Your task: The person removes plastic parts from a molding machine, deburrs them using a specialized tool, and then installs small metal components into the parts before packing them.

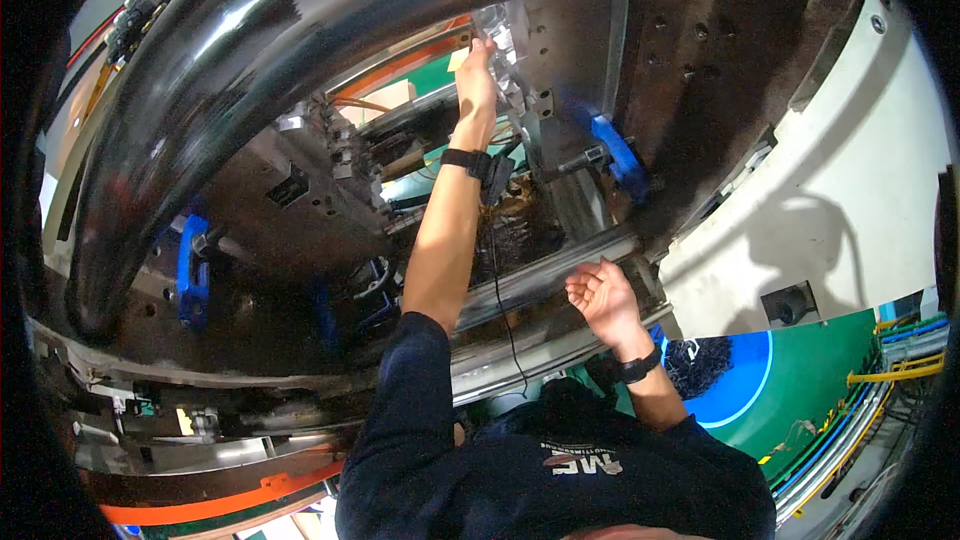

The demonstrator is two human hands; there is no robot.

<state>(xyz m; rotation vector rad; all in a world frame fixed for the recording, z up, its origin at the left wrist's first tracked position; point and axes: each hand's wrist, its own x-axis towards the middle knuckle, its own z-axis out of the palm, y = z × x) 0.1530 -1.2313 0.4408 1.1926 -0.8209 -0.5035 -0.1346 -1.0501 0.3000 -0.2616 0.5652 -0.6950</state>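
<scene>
My left arm stretches far up into the opening of a large machine. At a shiny metal block [503, 32] on the inner wall of that opening, my left hand [477, 83] has its fingers bent against the block's edge; the fingertips are partly hidden. Lower and to the right, my right hand [602, 302] hovers in front of a metal rail [535, 285], palm turned up. Its fingers are loosely curled and slightly apart, and nothing shows in them. Black bands circle both wrists.
A thick, glossy black tube [330, 0] arches over the top. Blue clamp handles [620, 158] stick out from the dark machine plates on both sides. At right are a white panel [810, 230], a blue tub [745, 370] of dark shavings and bundled hoses [850, 430].
</scene>
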